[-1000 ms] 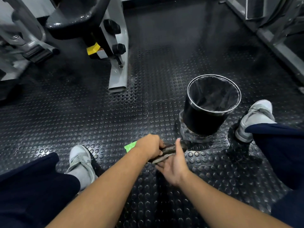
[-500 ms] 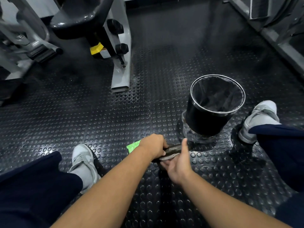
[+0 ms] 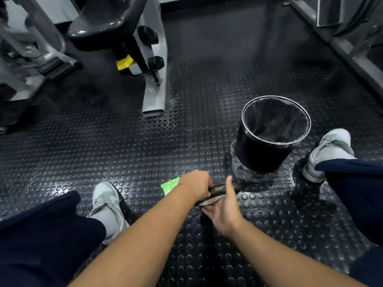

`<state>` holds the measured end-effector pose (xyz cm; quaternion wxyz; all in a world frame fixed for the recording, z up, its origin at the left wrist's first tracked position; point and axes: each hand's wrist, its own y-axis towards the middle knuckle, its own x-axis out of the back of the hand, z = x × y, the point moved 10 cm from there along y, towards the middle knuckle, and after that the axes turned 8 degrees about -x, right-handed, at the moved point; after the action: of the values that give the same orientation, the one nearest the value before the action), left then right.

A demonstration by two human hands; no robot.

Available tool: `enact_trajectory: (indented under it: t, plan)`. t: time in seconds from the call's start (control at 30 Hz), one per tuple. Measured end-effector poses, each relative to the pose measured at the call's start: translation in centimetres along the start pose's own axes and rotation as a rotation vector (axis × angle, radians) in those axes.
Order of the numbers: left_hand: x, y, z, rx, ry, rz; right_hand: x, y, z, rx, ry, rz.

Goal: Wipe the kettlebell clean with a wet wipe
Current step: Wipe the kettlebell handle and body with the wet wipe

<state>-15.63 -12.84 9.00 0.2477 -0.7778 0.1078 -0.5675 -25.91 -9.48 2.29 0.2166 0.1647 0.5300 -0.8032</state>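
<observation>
The left hand [image 3: 196,186] curls round the kettlebell [image 3: 221,187], steadying it low down just beside the bin [image 3: 259,152], so the right hand [image 3: 224,212], thumb up and fingers curled under, can pinch the wipe [image 3: 209,200] round its handle, seemingly to rub it

Hands: two, the left hand [image 3: 196,186] and the right hand [image 3: 224,212].
Kettlebell: one [image 3: 222,187], only its dark handle showing.
Wet wipe: one [image 3: 208,201].
Green packet: one [image 3: 171,184].
Bin: one [image 3: 261,154], black, toward the floor's [image 3: 124,146] right edge.
Shoes: two, the left shoe [image 3: 107,206] and the right shoe [image 3: 327,154].
Padded machine seat: one [image 3: 103,27], far left corner.
</observation>
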Motion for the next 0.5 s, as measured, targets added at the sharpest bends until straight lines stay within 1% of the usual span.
enact_trajectory:
  t: [0.03, 0.13, 0.2, 0.27, 0.4, 0.47, 0.5]
  plan:
    - [0.1, -0.1, -0.1, -0.003, 0.004, -0.005, 0.8, 0.0, 0.6, 0.018, 0.037, -0.057]
    - [-0.1, 0.0, 0.0, 0.001, -0.003, -0.007, 4.5, -0.8, 2.2, 0.125, 0.25, -0.328]
    - [-0.1, -0.1, 0.0, 0.008, -0.001, -0.005, 5.1, -0.9, 2.6, 0.144, 0.309, -0.375]
    - [0.0, 0.0, 0.2, 0.013, -0.003, -0.019, 4.0, -0.5, 2.3, 0.128, 0.274, -0.324]
    - [-0.1, 0.3, 0.3, 0.011, 0.006, 0.005, 0.0, 0.0, -1.2, 0.007, -0.022, -0.036]
    - [-0.1, 0.4, 0.3, 0.007, 0.014, 0.006, -0.4, 0.2, -1.8, 0.004, -0.085, 0.008]
    - [-0.1, 0.5, 0.3, 0.005, 0.008, 0.006, 0.0, 0.2, -1.4, 0.014, -0.089, -0.007]
